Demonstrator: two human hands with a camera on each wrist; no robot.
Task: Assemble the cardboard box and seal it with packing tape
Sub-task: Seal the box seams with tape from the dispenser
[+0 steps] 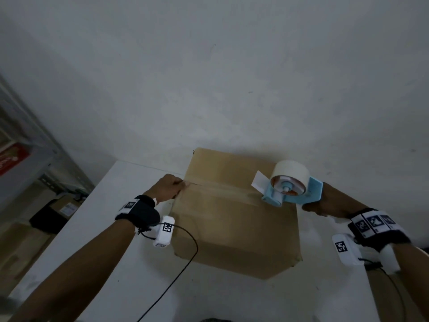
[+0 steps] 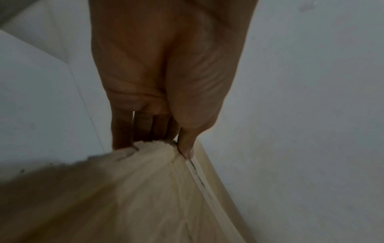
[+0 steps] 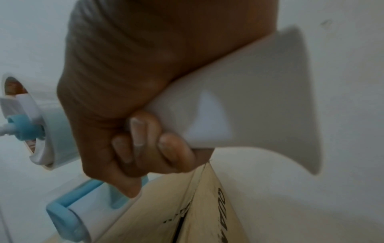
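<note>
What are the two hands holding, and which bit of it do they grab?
The right hand grips the tape dispenser by its handle. The left hand pinches the cardboard box at its left top edge, by the seam.

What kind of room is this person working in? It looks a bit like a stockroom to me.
Probably a small stockroom or packing area. A cardboard box is being taped with a tape dispenser on a white table against a bare wall, and metal shelving with more boxes stands at the left.
</note>
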